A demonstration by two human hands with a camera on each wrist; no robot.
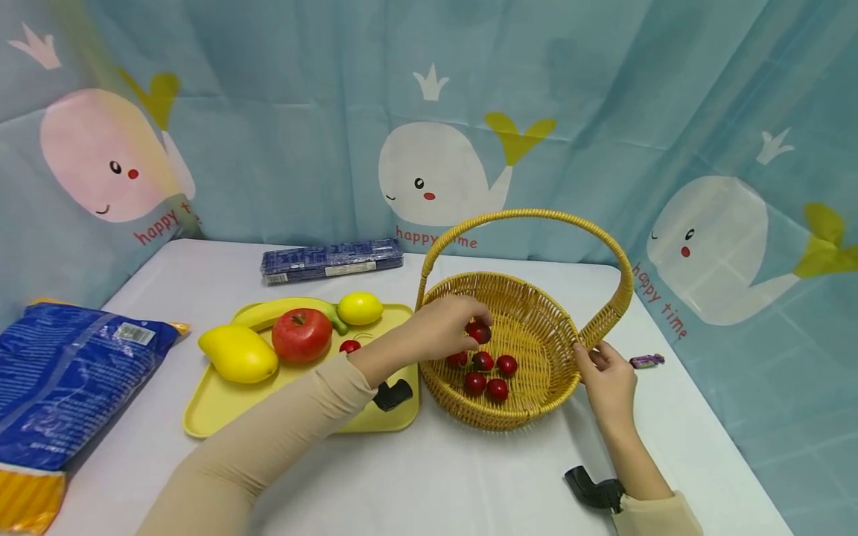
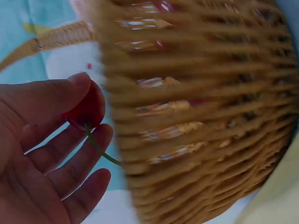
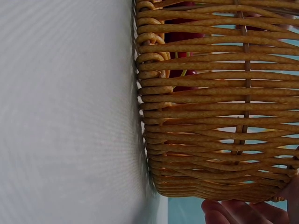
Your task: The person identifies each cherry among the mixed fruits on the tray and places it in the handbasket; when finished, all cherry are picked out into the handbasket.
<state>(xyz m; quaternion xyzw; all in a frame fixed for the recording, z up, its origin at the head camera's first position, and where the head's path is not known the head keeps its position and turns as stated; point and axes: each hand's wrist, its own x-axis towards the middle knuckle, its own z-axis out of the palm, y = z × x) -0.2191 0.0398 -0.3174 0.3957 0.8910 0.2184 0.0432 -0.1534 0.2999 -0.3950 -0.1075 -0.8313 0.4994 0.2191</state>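
Note:
My left hand (image 1: 442, 324) is over the near left part of the woven basket (image 1: 536, 408), pinching a dark red cherry (image 2: 93, 108) between thumb and fingers. In the left wrist view its green stem (image 2: 96, 147) hangs towards the basket wall. Several more cherries (image 1: 497, 389) lie on the basket floor below that hand. At the basket's right side my right hand (image 1: 611, 381) holds the rim by the foot of the tall handle (image 1: 529, 214), thumb on the edge. The right wrist view shows just a few of its fingers (image 3: 240, 212) beneath the weave.
Left of the basket, a yellow tray (image 1: 221, 413) carries a banana (image 1: 281, 309), a mango (image 1: 237, 353), an apple (image 1: 302, 336), a lemon (image 1: 360, 308) and a cherry (image 1: 349, 346). A blue package (image 1: 331, 260) lies behind, a blue bag (image 1: 74, 380) far left, a purple candy (image 1: 646, 361) right.

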